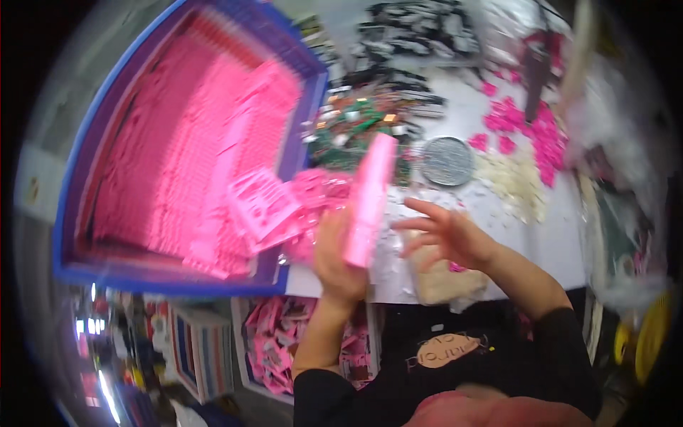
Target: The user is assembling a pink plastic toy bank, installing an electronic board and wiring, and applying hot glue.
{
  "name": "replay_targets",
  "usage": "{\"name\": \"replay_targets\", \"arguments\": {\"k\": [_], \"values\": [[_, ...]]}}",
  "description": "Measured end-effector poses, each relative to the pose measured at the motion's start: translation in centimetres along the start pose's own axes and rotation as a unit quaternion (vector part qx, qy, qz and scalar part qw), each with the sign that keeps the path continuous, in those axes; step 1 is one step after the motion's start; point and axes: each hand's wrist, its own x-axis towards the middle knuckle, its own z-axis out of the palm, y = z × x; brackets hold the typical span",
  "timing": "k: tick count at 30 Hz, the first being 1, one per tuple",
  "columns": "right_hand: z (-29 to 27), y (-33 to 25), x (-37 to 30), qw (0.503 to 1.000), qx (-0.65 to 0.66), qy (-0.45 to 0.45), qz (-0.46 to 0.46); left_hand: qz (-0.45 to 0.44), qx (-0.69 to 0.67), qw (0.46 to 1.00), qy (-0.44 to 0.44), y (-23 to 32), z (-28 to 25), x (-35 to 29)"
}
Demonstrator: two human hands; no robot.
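Observation:
My left hand [336,260] is closed around a long pink plastic part [371,203], tipped up so a narrow side shows. Its exact kind cannot be made out. Across from it, my right hand [448,233] is blurred, with fingers spread and nothing in them. Below the right hand lies a beige block-like thing [441,276]. Just beyond the hands are a round tin [447,161] of small grey bits and a heap of green circuit boards [363,121] with wires. Pink parts in clear wrap [320,192] lie left of my left hand.
On the left, a big blue crate [67,235] holds stacked pink plastic parts [178,142]. Magenta pieces [509,117] and cream pieces [519,185] are scattered at the right of the white table [562,249]. Black parts [420,32] are heaped at the back. Below the table, a bin holds pink pieces [270,341].

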Motion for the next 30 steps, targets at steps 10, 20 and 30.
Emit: {"name": "replay_targets", "arguments": {"k": [10,20,30], "values": [[-3.7,-0.9,-11.2,0.982,-0.144,0.123,-0.022,-0.301,-0.432,0.830,-0.182,5.8,6.2,-5.9],[-23.9,-20.8,-29.6,0.378,-0.711,0.576,0.140,-0.375,-0.369,0.828,-0.196,5.0,7.0,-6.2],[-36.6,-36.6,-34.1,0.405,-0.663,0.545,0.314,-0.382,-0.315,0.847,-0.194,7.0,9.2,-7.4]]}}
